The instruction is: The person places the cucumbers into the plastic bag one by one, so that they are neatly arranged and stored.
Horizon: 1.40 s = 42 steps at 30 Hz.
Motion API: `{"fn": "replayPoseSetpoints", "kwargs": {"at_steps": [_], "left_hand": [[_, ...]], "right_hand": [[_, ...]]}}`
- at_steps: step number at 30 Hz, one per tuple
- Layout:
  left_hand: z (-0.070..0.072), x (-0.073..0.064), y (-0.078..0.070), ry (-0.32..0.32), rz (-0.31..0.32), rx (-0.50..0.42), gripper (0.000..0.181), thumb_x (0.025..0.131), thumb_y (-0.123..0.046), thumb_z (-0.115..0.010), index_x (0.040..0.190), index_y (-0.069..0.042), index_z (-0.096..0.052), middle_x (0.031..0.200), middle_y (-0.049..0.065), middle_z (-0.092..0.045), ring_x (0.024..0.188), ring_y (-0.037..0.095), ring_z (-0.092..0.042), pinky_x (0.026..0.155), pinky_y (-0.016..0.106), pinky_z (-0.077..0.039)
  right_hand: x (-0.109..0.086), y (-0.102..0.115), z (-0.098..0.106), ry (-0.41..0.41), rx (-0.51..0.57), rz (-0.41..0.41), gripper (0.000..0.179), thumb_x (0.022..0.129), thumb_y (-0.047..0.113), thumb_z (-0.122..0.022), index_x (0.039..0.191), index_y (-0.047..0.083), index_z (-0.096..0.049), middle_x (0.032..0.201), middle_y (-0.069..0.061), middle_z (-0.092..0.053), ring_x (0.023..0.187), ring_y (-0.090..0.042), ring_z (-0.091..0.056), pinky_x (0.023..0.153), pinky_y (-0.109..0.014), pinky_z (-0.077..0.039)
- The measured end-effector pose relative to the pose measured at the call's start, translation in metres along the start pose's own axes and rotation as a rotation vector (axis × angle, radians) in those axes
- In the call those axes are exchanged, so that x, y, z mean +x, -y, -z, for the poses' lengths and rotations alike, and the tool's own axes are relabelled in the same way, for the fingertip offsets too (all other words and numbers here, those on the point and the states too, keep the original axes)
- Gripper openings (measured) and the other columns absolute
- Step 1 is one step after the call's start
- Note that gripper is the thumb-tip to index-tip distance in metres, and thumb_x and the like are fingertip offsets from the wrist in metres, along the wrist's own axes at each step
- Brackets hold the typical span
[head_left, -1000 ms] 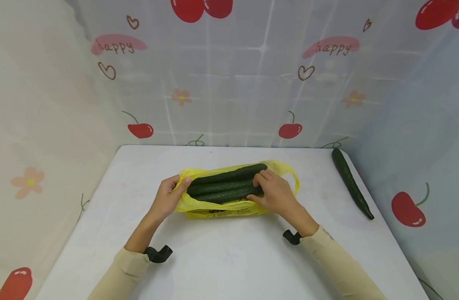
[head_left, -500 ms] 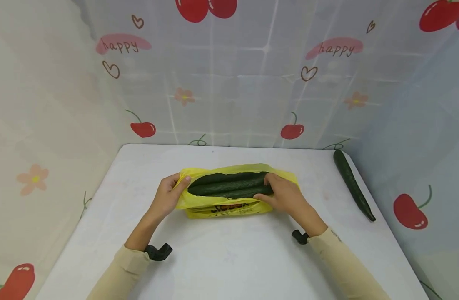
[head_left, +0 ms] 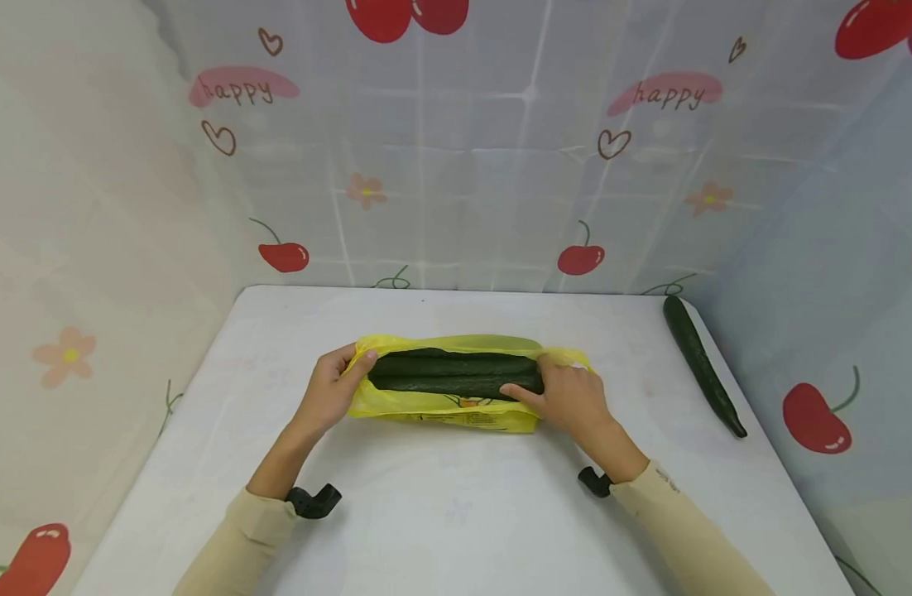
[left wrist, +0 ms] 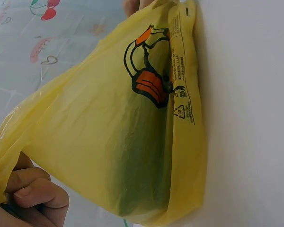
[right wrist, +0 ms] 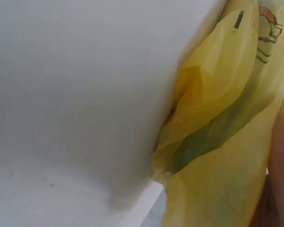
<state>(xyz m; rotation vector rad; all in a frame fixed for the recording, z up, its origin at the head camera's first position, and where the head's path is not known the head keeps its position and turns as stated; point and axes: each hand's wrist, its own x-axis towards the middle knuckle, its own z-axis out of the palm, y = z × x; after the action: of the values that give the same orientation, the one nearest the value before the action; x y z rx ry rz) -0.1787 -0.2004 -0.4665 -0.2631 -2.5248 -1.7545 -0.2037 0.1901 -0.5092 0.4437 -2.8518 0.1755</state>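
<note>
A yellow plastic bag [head_left: 441, 407] with printed drawings lies across the table, its mouth spread open. Inside, long dark green cucumbers [head_left: 448, 372] lie side by side. My left hand [head_left: 331, 389] pinches the bag's left rim, thumb on top; the left wrist view shows its fingers curled in the bunched plastic [left wrist: 2, 156]. At the right end of the cucumbers, my right hand [head_left: 571, 397] grips them with the thumb on the near side and fingers behind. Those fingertips are hidden. In the right wrist view the bag's side [right wrist: 217, 94] covers most of that hand.
Another cucumber [head_left: 702, 364] lies by itself along the right edge of the white table [head_left: 441, 521]. A patterned curtain [head_left: 456, 165] hangs behind the table and along both sides. Black wrist mounts [head_left: 314, 502] sit at the cuffs.
My right hand has moved slightly right and down along the cucumbers, which now lie more level in the bag. The bag's right handle loop no longer stands out. My left hand has stayed on the rim.
</note>
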Motion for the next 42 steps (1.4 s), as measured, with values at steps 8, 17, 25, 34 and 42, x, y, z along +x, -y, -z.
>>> {"fn": "replayPoseSetpoints", "kwargs": {"at_steps": [8, 17, 25, 34, 42], "left_hand": [[0.0, 0.003, 0.002, -0.014, 0.019, -0.017, 0.043, 0.112, -0.032, -0.06, 0.117, 0.009, -0.068, 0.077, 0.006, -0.055, 0.06, 0.008, -0.052, 0.056, 0.023, -0.047], [-0.002, 0.005, 0.001, -0.048, 0.01, -0.026, 0.042, 0.111, -0.032, -0.061, 0.105, 0.009, -0.064, 0.074, 0.002, -0.048, 0.058, 0.007, -0.047, 0.054, 0.023, -0.043], [-0.003, 0.006, 0.0, -0.062, 0.025, -0.028, 0.04, 0.111, -0.033, -0.062, 0.101, 0.005, -0.063, 0.074, 0.002, -0.049, 0.059, 0.008, -0.049, 0.054, 0.023, -0.044], [-0.003, 0.007, 0.0, -0.096, 0.039, -0.056, 0.038, 0.111, -0.038, -0.061, 0.112, -0.001, -0.07, 0.071, -0.003, -0.057, 0.058, 0.008, -0.055, 0.054, 0.023, -0.05], [-0.005, 0.007, 0.001, -0.09, 0.046, -0.083, 0.039, 0.111, -0.038, -0.06, 0.116, -0.001, -0.071, 0.072, -0.002, -0.059, 0.058, 0.008, -0.055, 0.055, 0.024, -0.05]], "right_hand": [[-0.001, 0.003, 0.018, 0.127, 0.06, -0.066, 0.072, 0.084, 0.086, -0.068, 0.083, 0.015, -0.054, 0.057, 0.0, -0.043, 0.047, -0.019, -0.04, 0.045, -0.032, -0.027], [0.0, -0.001, 0.038, 0.203, 0.027, -0.101, 0.078, 0.086, 0.085, -0.066, 0.105, 0.01, -0.069, 0.072, -0.002, -0.063, 0.056, -0.019, -0.05, 0.048, -0.032, -0.038], [-0.001, -0.004, 0.052, 0.088, -0.003, -0.065, 0.065, 0.097, 0.061, -0.072, 0.14, 0.012, -0.067, 0.08, -0.009, -0.076, 0.049, -0.021, -0.049, 0.042, -0.031, -0.035], [-0.007, 0.003, 0.071, 0.101, -0.028, -0.03, 0.069, 0.093, 0.054, -0.08, 0.15, 0.02, -0.061, 0.125, -0.014, -0.079, 0.044, -0.019, -0.04, 0.041, -0.03, -0.028], [-0.014, 0.005, 0.084, -0.034, 0.059, 0.048, 0.051, 0.092, 0.046, -0.084, 0.129, 0.013, -0.073, 0.107, -0.007, -0.084, 0.059, -0.024, -0.065, 0.044, -0.028, -0.037]]}}
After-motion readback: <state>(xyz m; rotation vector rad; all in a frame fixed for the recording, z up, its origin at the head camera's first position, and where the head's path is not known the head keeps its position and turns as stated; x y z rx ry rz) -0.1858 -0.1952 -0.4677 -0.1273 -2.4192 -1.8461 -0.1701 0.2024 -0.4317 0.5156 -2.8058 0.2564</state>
